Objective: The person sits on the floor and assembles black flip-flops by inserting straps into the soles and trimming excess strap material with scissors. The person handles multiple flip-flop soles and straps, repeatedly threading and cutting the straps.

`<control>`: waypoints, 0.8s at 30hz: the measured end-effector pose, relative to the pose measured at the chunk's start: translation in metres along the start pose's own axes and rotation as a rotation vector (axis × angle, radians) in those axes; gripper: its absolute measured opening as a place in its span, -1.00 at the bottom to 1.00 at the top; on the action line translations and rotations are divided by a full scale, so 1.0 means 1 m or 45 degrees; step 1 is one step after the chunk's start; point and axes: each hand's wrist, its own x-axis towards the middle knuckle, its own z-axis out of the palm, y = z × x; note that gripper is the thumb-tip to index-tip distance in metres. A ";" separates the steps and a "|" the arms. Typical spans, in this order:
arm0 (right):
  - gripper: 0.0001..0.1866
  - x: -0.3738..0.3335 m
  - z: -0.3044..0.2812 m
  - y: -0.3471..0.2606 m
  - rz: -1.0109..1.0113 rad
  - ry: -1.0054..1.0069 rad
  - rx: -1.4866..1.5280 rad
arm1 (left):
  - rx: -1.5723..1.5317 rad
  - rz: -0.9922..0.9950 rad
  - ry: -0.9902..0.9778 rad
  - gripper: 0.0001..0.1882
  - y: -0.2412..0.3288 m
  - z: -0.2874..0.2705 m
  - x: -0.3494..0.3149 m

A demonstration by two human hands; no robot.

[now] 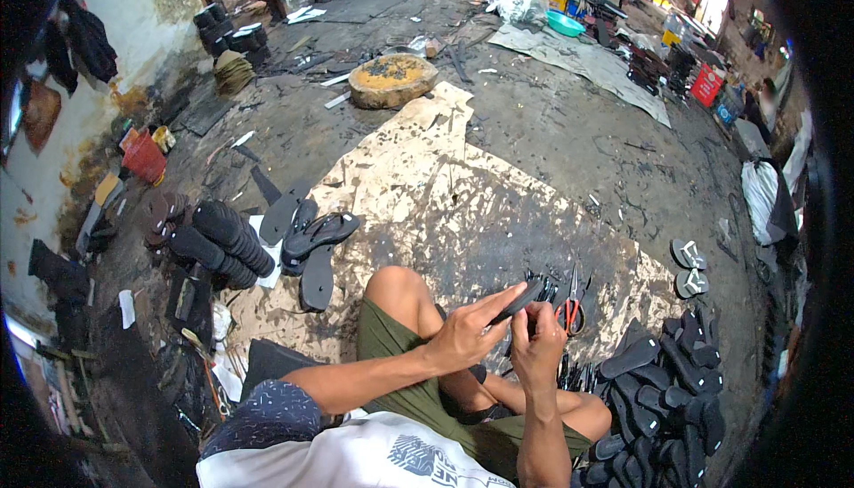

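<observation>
Black and single, a sole [519, 302] sits gripped in my left hand [463, 335]; my right hand [538, 342] pinches just beside it, on what I cannot tell. One pair of scissors [573, 298] lies near; heaped soles [630, 358] at my right bear unreadable white labels [650, 343]; beyond lie two sandals [689, 283].

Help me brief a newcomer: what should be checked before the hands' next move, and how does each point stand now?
1. Left hand holding the dark sole: ok.
2. Right hand up close to the sole: ok.
3. Something pinched in the right fingers: cannot tell; the hand hides it.
4. Orange-handled scissors nearby: ok, lying just right of the right hand.
5. Floor sheet clean: not ok; dark marks cover much of it.
6. Black footwear pile neatly stacked: not ok; it lies in a loose heap.
</observation>
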 end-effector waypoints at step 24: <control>-0.63 0.016 -0.038 -0.047 -0.394 0.157 -0.216 | -0.403 -0.291 0.178 -0.87 -0.017 -0.038 0.018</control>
